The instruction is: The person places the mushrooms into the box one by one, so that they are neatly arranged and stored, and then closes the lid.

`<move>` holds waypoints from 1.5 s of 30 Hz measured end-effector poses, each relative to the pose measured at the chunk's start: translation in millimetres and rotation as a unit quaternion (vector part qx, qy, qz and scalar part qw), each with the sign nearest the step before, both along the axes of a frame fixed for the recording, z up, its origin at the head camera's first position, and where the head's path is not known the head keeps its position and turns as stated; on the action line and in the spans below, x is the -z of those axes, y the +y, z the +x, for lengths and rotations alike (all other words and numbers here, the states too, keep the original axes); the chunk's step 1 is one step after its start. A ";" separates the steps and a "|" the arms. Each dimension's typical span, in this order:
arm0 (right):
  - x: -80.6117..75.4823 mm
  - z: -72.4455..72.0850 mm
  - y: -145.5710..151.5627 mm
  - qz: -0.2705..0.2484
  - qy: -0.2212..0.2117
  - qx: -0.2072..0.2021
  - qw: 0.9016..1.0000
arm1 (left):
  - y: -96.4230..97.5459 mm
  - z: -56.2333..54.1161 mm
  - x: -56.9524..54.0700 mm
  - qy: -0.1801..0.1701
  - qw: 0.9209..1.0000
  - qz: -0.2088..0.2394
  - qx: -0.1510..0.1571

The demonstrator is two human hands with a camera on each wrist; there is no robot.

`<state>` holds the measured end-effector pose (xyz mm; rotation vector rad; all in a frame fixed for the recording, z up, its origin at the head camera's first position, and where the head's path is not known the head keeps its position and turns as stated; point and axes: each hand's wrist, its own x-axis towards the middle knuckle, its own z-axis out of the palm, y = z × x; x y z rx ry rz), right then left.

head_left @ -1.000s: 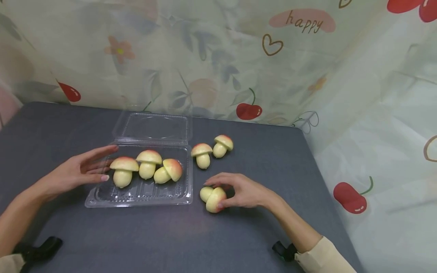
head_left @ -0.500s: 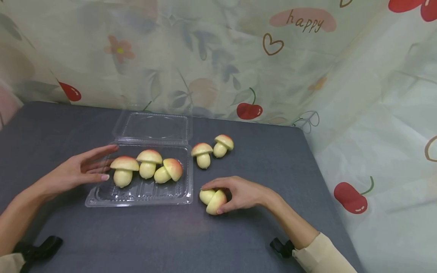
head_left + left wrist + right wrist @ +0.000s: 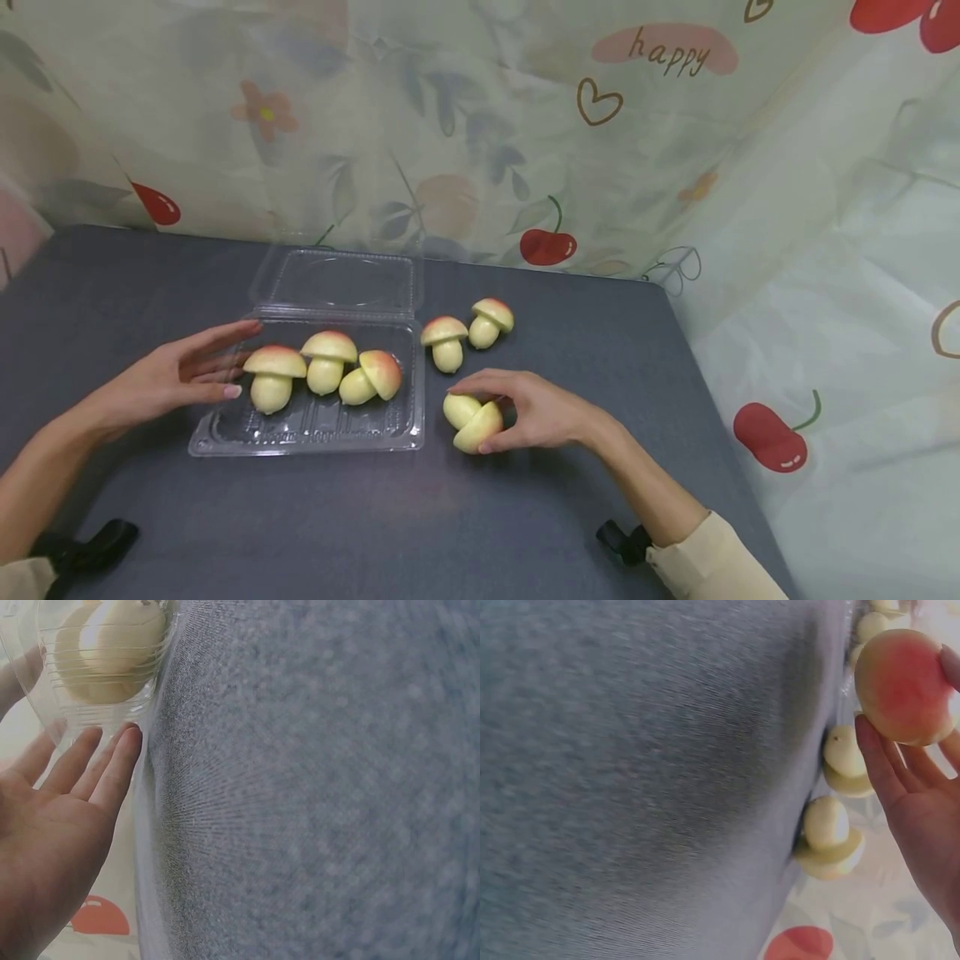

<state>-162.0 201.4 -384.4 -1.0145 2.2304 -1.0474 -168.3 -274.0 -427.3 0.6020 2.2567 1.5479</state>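
Note:
My right hand point(image 3: 536, 410) grips a toy mushroom point(image 3: 478, 428) with a pale yellow stem and a red-blushed cap, just right of a clear plastic box point(image 3: 300, 446). In the right wrist view the cap point(image 3: 904, 686) sits between thumb and fingers. My left hand point(image 3: 180, 371) rests at the box's left side with its fingers extended; the left wrist view shows its fingertips point(image 3: 129, 742) against the box wall. Inside the box lie three mushrooms: a left one point(image 3: 272, 392), a middle one point(image 3: 325, 375) and a tilted right one point(image 3: 360, 386).
Two more mushrooms, a nearer one point(image 3: 447, 354) and a farther one point(image 3: 486, 331), lie on the dark grey tabletop point(image 3: 330, 525) right of the box. The box's lid point(image 3: 341, 279) is folded back behind it. A patterned curtain point(image 3: 480, 125) hangs behind the table.
My right hand has shifted slightly up and away from the front edge, bringing the gripped mushroom with it. The left hand and the mushrooms in the box stay where they were.

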 end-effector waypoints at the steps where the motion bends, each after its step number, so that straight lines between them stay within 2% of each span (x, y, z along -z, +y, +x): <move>1: -2.0 -0.9 -0.8 -0.005 -0.001 0.001 1.000 | -0.2 -0.2 -0.3 0.000 1.000 0.000 0.000; 13: -20.1 -5.8 -12.8 -0.021 0.032 0.008 0.999 | 0.1 0.6 0.7 0.004 1.000 0.011 0.012; 20: -25.3 -10.3 -30.4 -0.050 0.068 0.018 0.996 | -0.3 1.1 1.0 0.008 1.000 0.007 0.009; 27: -30.8 -14.4 -51.3 -0.065 0.080 0.003 0.995 | -1.4 1.7 1.4 0.009 1.000 0.005 0.005; 33: -31.3 -16.3 -67.1 -0.074 0.100 0.001 0.992 | 2.1 0.6 2.8 0.004 1.000 0.012 0.007; 39: -27.6 -16.6 -88.7 -0.083 0.086 -0.004 0.993 | 1.9 1.1 1.7 0.004 1.000 0.015 0.007; 45: -23.2 -15.2 -109.1 -0.065 0.099 0.007 0.993 | 0.7 0.9 2.0 0.009 1.000 0.012 0.006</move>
